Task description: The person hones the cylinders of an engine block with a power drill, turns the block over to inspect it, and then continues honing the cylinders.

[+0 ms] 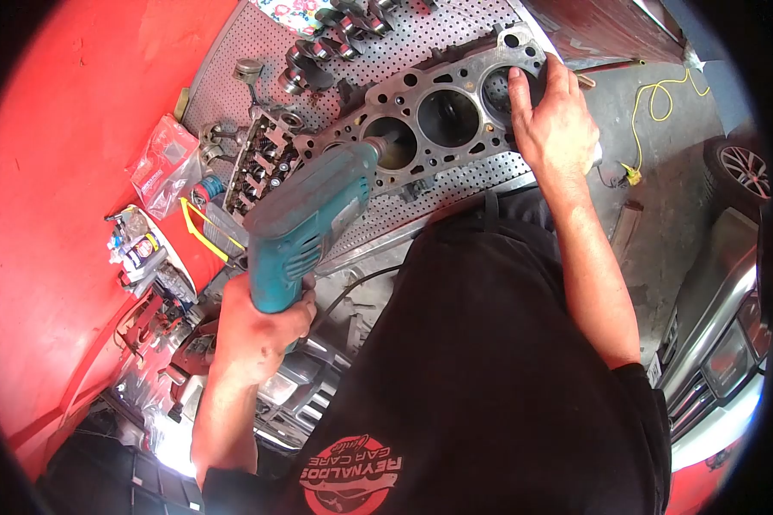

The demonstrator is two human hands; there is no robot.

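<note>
My left hand (262, 330) is closed around the handle of a teal power drill (305, 219). Its chuck points at one cylinder bore (392, 144) of a grey engine block (489, 150); whatever tool sits inside the bore is hard to make out. The drill body covers part of the block's left end. At the opposite end, my right hand (558, 129) grips the block, thumb near the last bore and fingers over the end edge. Beside the block's left end lies a cylinder head (266, 159) with its valve parts showing.
A perforated metal bench (223, 77) carries the block, a crankshaft (326, 47) and a piston with its rod (249, 73). Plastic packaging (165, 167) and bottles (137, 249) sit at left. A black cable (361, 281) runs below the drill. Cars stand at right, near a yellow cord (653, 94).
</note>
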